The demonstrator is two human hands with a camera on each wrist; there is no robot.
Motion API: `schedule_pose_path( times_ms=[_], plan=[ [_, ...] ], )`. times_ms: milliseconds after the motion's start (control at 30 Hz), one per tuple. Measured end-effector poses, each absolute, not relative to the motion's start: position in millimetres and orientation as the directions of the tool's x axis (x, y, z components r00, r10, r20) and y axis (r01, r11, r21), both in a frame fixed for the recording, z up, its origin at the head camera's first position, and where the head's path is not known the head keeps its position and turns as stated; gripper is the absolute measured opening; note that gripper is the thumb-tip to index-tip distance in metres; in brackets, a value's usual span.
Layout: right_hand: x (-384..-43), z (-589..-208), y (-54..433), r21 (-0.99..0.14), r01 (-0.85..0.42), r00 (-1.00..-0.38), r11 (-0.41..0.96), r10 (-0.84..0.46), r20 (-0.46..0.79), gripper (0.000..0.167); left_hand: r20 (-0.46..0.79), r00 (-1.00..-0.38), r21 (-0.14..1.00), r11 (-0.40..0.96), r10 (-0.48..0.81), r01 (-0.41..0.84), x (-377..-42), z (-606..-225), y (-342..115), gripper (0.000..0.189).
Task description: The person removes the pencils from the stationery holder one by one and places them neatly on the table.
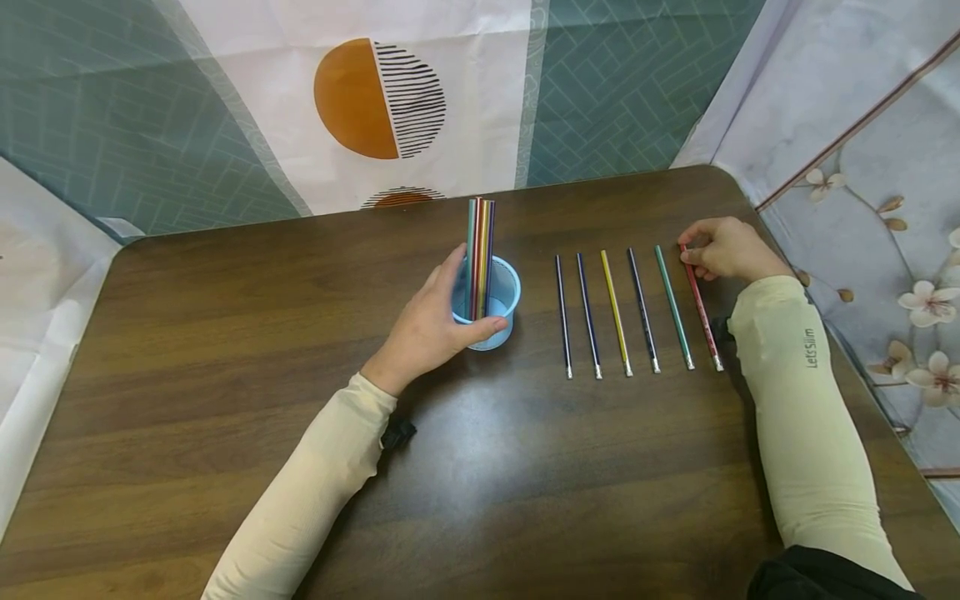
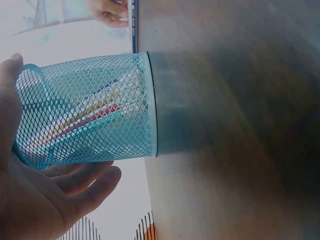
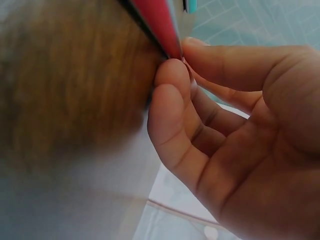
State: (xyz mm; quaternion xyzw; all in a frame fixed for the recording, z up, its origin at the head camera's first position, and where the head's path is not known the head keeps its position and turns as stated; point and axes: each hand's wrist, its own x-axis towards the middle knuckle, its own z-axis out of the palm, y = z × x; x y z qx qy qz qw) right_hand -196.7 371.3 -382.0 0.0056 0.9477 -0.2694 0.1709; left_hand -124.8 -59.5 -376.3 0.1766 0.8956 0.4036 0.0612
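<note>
My left hand (image 1: 423, 337) holds a light blue mesh pencil cup (image 1: 507, 292) near its rim, thumb on the near side and fingers round the far side. Inside the cup, several pencils (image 1: 480, 258) in teal, red, yellow and dark blue lean to the left; their eraser ends show through the mesh (image 2: 95, 65) in the left wrist view. Over at the right, my right hand (image 1: 731, 250) pinches the far end of a red pencil (image 1: 702, 312) between thumb and fingertips. The eraser end of that pencil points toward me.
Left of the red pencil lie a teal pencil (image 1: 675, 308), a yellow pencil (image 1: 617, 312) and three dark blue ones, side by side on the brown wooden table (image 1: 225, 350). A patterned cloth (image 1: 487, 100) hangs behind the far edge, and a floral cloth (image 1: 862, 208) borders the right side.
</note>
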Motion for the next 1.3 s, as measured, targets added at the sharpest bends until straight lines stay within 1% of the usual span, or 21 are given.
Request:
schedule_pose_path(
  times_ms=[267, 500, 667, 1300],
  plan=[
    [-197.0, -381.0, 369.0, -0.485, 0.088, -0.940, 0.870, -0.089, -0.330, 0.027, 0.020, -0.931, 0.745, 0.615, 0.365, 0.258, -124.3, -375.7, -60.1, 0.108],
    [-198.3, -380.8, 369.9, -0.507, 0.079, -0.943, 0.859, -0.101, -0.318, 0.026, 0.022, -0.930, 0.749, 0.610, 0.367, 0.258, -124.0, -374.8, -60.0, 0.107],
    [-200.2, -381.4, 370.6, -0.494, 0.071, -0.943, 0.867, -0.102, -0.316, 0.025, 0.032, -0.929, 0.751, 0.604, 0.368, 0.265, -124.4, -374.9, -59.7, 0.105],
    [-199.7, -378.8, 370.7, -0.490, 0.083, -0.942, 0.868, -0.092, -0.323, 0.028, 0.021, -0.932, 0.754, 0.606, 0.361, 0.252, -123.6, -375.4, -58.9, 0.106]
  ],
)
